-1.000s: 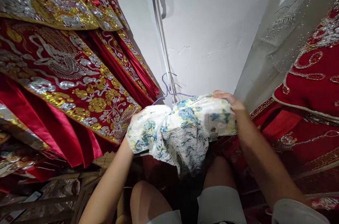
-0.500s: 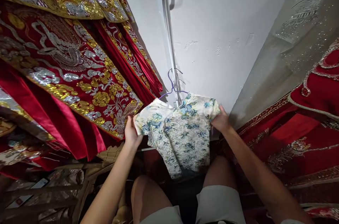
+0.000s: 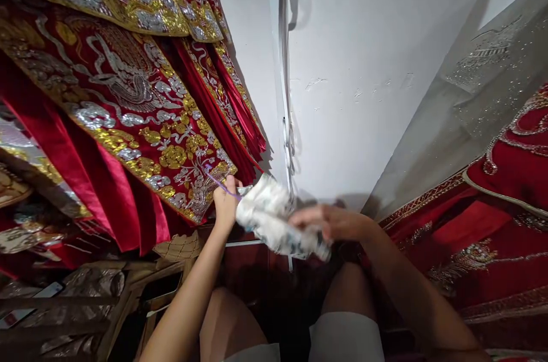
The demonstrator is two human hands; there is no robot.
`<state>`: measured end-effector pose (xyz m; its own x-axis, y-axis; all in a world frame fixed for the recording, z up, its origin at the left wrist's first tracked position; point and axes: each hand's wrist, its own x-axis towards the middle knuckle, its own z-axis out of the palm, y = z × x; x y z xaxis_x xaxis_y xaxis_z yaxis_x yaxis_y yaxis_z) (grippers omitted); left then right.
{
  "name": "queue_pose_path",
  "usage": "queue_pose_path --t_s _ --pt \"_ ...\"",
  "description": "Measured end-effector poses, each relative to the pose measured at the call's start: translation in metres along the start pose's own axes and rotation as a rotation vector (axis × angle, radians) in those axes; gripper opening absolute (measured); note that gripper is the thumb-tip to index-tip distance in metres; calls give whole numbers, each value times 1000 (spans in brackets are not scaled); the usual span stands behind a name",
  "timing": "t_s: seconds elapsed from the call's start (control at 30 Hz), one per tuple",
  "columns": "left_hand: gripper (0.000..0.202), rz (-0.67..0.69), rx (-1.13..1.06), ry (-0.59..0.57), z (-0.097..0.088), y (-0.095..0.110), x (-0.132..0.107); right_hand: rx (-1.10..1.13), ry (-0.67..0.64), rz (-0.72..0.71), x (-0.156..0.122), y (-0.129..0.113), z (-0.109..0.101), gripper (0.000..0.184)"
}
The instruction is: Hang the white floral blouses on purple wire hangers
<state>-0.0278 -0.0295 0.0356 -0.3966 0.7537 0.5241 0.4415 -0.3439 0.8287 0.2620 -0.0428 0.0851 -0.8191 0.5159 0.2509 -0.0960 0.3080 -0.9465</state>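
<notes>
A small white garment with a blue and yellow flower print (image 3: 274,219) hangs bunched between my hands, in front of the white wall. My left hand (image 3: 225,202) is closed on its left end together with a thin purple wire hanger (image 3: 220,184). My right hand (image 3: 329,220) is blurred by motion and lies against the garment's right side, fingers pointing left. My bare knees (image 3: 226,316) show below.
Red robes with gold and silver embroidery (image 3: 128,99) hang close on the left. More red embroidered cloth (image 3: 505,179) and a grey sequined fabric (image 3: 479,76) hang on the right. A metal pole (image 3: 285,93) runs up the white wall. Wooden slats (image 3: 85,299) lie at lower left.
The garment was held spread wide by both sleeves; now it is folded or gathered into a bundle. My right hand has swept left across it. The hanger has shifted to my left hand.
</notes>
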Motion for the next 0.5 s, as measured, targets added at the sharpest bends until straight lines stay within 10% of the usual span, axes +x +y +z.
queue_pose_path --t_s 0.07,0.23,0.37,0.5 --pt "65 -20 -132 91 8 1 -10 -207 -152 1 -1 0 18 54" --pt "76 -67 -574 -174 28 48 -28 -909 297 -40 15 52 43 109" --pt "45 -320 -958 -418 44 70 -38 -1106 479 -107 10 95 57 105" --pt "40 -436 -530 -249 44 47 -55 -1136 705 -68 -19 93 34 91"
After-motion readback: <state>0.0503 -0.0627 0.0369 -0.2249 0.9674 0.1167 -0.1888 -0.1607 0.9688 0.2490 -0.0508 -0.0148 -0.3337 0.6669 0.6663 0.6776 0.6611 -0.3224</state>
